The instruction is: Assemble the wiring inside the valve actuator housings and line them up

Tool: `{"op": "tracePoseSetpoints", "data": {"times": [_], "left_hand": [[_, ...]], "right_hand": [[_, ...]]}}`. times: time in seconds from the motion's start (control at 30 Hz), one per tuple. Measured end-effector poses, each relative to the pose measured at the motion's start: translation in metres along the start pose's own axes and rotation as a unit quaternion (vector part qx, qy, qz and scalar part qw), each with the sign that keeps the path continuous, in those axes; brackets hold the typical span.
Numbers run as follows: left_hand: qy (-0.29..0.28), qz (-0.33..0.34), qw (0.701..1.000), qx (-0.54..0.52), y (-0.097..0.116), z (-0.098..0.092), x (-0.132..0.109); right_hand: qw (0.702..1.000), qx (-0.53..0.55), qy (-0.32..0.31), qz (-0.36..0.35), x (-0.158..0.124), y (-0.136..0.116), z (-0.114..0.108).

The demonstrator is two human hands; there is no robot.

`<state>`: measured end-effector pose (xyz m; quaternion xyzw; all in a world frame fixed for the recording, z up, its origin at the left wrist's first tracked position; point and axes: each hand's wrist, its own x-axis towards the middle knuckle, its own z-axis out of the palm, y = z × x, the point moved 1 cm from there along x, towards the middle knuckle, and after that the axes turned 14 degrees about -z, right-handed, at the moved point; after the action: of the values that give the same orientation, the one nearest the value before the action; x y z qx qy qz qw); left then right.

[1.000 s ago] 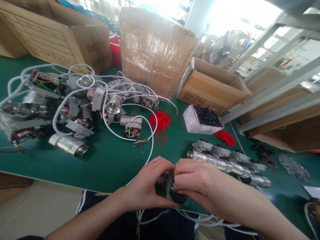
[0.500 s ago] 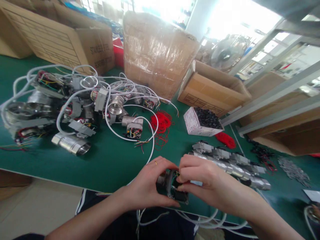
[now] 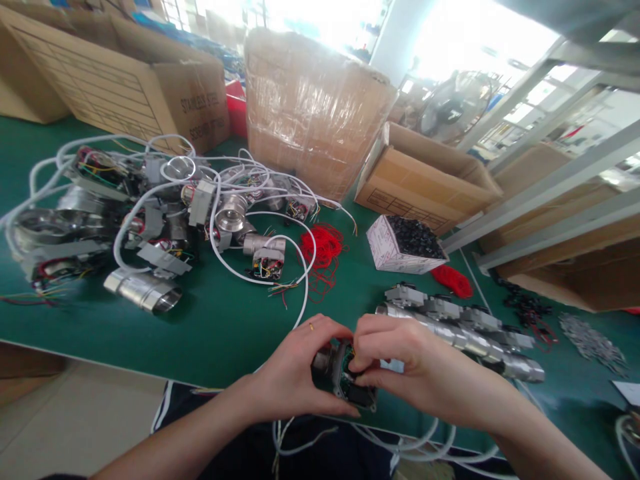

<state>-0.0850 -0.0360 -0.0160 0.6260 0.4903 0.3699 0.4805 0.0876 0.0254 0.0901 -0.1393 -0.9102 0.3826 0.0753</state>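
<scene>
At the table's near edge, my left hand (image 3: 296, 373) is wrapped round an uncovered motorized valve (image 3: 361, 395), thumb below and fingers above. Its grey housing shows a green circuit board and dark parts inside. My right hand (image 3: 407, 353) is closed in a pinch, fingertips inside the open housing among the wiring. Whatever sits between those fingertips is hidden by them. Just beyond my right hand, several finished-looking valves (image 3: 450, 327) with grey actuators lie in a row. White cables (image 3: 425, 437) hang below the table edge near my lap.
Valves with exposed wiring and tangled white cables (image 3: 217, 213) are heaped at left. A bundle of red wire (image 3: 323, 247) lies mid-table. Behind stand a small box of black parts (image 3: 407, 247), an open carton (image 3: 425, 180) and a wrapped carton (image 3: 315, 107). Metal shelf bars (image 3: 550, 207) rise at right.
My right fingertips have shifted slightly left and deeper into the housing. My left hand keeps its hold on the valve. The other things stay where they were.
</scene>
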Motion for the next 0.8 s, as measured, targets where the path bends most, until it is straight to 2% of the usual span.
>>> {"op": "tracePoseSetpoints", "data": {"times": [0.17, 0.33, 0.5, 0.6, 0.7, 0.8], "left_hand": [[0.001, -0.003, 1.000, -0.007, -0.001, 0.001, 0.001], [0.002, -0.002, 1.000, -0.011, 0.002, -0.001, 0.001], [-0.008, -0.008, 1.000, -0.009, 0.002, -0.002, 0.000], [-0.010, 0.008, 1.000, -0.009, 0.000, -0.001, 0.000], [-0.004, 0.025, 1.000, -0.015, -0.001, -0.001, 0.000], [0.001, 0.035, 0.999, -0.015, -0.003, 0.000, 0.000]], "right_hand": [[0.995, -0.081, -0.059, 0.021, 0.007, -0.009, -0.005], [0.971, -0.184, -0.143, 0.041, 0.021, -0.026, -0.007], [0.953, -0.245, -0.175, 0.042, 0.026, -0.029, -0.004], [0.951, -0.258, -0.169, 0.024, 0.019, -0.029, -0.001], [0.949, -0.289, -0.123, -0.015, 0.008, -0.030, 0.004], [0.929, -0.356, -0.076, -0.064, -0.001, -0.030, 0.013]]}}
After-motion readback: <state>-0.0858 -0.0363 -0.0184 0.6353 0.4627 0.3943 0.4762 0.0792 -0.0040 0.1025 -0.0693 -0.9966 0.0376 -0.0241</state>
